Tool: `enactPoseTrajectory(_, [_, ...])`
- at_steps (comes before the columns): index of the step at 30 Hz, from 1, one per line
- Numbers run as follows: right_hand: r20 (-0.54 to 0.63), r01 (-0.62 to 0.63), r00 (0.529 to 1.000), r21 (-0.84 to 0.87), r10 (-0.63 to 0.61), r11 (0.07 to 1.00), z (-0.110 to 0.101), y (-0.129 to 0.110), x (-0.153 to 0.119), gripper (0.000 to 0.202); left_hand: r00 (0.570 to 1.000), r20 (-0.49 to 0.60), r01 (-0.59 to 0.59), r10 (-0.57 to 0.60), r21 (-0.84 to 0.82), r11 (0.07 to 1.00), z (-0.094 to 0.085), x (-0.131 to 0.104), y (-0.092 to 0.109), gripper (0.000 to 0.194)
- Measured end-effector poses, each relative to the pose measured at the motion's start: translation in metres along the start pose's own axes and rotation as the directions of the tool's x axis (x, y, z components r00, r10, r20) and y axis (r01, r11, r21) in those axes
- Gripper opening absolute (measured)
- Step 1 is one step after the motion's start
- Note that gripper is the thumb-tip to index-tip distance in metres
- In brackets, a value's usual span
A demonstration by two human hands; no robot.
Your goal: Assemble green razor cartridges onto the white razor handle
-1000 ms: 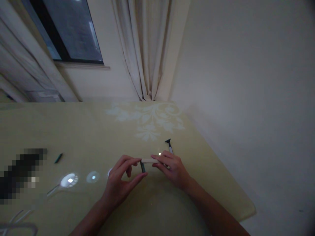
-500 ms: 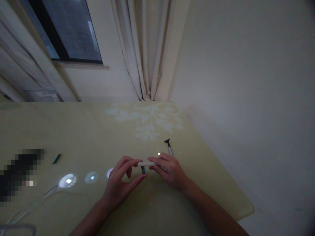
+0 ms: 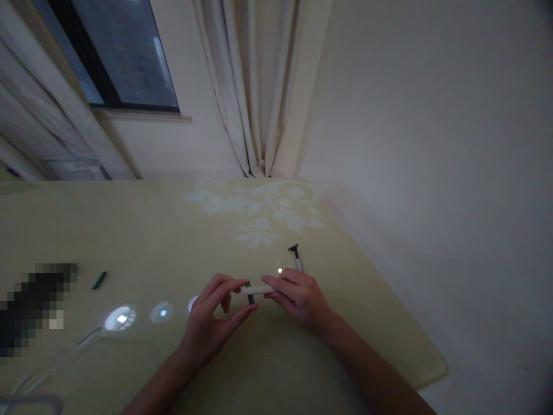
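Note:
My left hand (image 3: 216,314) pinches a small dark green razor blade cartridge (image 3: 251,298) upright between its thumb and fingertips. A pale, slim stick (image 3: 261,289) is gripped in my right hand (image 3: 300,297), with the fingers closed around its right end. The stick's left end lies across the cartridge, and I cannot tell whether it presses on it. Just beyond my right hand, a razor handle (image 3: 298,260) with a black head rests on the table.
Another dark green cartridge (image 3: 99,280) lies on the left of the pale table (image 3: 164,230). Farther left is a blurred-out dark object (image 3: 34,305). Bright lamp reflections show on the glossy top. A wall (image 3: 432,202) borders the table's right side; a curtain (image 3: 254,86) hangs behind.
The stick's left end has shifted slightly down along the cartridge, so more of the cartridge's upper end shows. Both hands otherwise stay nearly in place.

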State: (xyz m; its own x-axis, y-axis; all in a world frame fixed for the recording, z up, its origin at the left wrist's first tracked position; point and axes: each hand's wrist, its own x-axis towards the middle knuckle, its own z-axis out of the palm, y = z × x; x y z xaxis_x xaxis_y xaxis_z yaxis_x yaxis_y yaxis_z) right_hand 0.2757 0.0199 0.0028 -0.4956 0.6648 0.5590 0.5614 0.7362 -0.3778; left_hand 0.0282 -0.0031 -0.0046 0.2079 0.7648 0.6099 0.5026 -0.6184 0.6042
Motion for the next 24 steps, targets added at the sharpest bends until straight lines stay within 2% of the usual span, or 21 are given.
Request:
enactPoseTrajectory(4, [-0.025,-0.034,0.999,-0.03,0.033,0.999,-0.0024,0.0021,0.0011,0.043,1.0,-0.002,-0.003,0.003,-0.002,1.0,-0.0001,-0.0011,-0.0011,0.036])
enactPoseTrajectory(9, [-0.009,0.045,0.999,-0.056,-0.046,0.997,-0.0013,-0.0008,0.0017,0.044,1.0,0.006,0.0,0.0,0.0,1.0,0.0009,-0.0011,-0.0025,0.035])
enactPoseTrajectory(15, [-0.042,-0.016,0.999,-0.092,0.013,0.996,-0.0032,0.005,0.0012,0.043,1.0,-0.005,0.017,-0.017,-0.009,1.0,0.0005,-0.0006,-0.0025,0.036])
enactPoseTrajectory(20, [-0.01,0.043,0.999,-0.085,-0.044,0.995,0.0003,0.0014,0.0014,0.043,1.0,0.001,0.018,-0.018,-0.007,1.0,0.0008,-0.0014,-0.0054,0.035])
enactPoseTrajectory(24, [-0.032,-0.006,0.999,-0.088,0.003,0.996,-0.0025,0.0029,0.002,0.044,1.0,0.013,0.018,-0.018,-0.004,1.0,0.0004,-0.0007,-0.0048,0.035])
